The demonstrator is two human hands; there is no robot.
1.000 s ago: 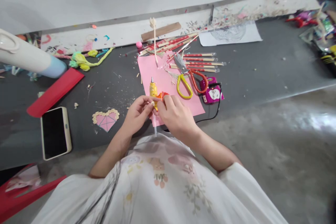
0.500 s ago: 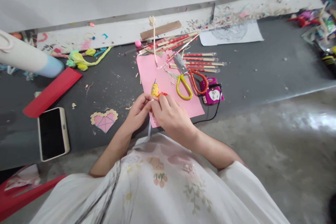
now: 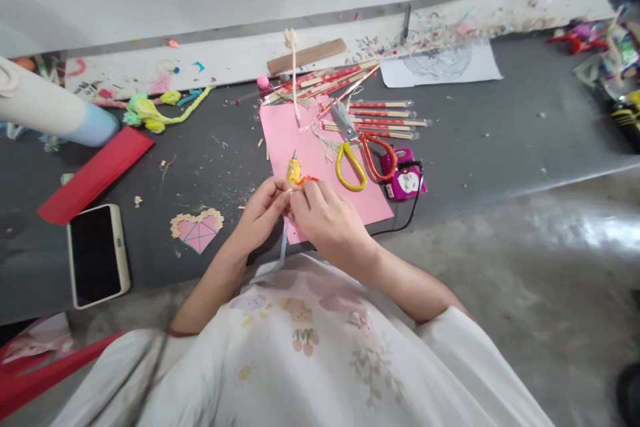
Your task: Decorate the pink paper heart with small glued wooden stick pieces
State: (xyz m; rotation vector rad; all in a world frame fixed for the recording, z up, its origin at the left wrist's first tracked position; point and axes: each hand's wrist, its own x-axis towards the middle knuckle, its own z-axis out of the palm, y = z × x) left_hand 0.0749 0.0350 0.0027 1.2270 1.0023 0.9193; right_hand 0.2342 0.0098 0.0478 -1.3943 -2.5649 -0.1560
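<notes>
My left hand (image 3: 264,212) and my right hand (image 3: 327,221) meet over the pink paper (image 3: 373,203), fingertips pinched together. A small pale piece (image 3: 289,191) shows between them; it looks like a bit of wooden stick, though the fingers cover most of it. Just beyond the fingertips lies a yellow glue gun (image 3: 294,169), its body partly hidden by my hands, with a clear glue stick (image 3: 284,240) showing below. To the left rests a pink paper heart (image 3: 201,232), its upper edge covered with small wooden bits. Scissors (image 3: 351,137) with yellow and red handles lie right of my hands.
Wrapped chopsticks (image 3: 380,115) and a wooden strip (image 3: 306,57) lie at the back. A purple box (image 3: 404,177) with a black cord sits right. On the left are a phone (image 3: 99,255), a red case (image 3: 97,173) and a white-blue bottle (image 3: 55,103).
Both hands stay nearly in place, still pinched together. The view has shifted very slightly; nothing on the table has visibly moved.
</notes>
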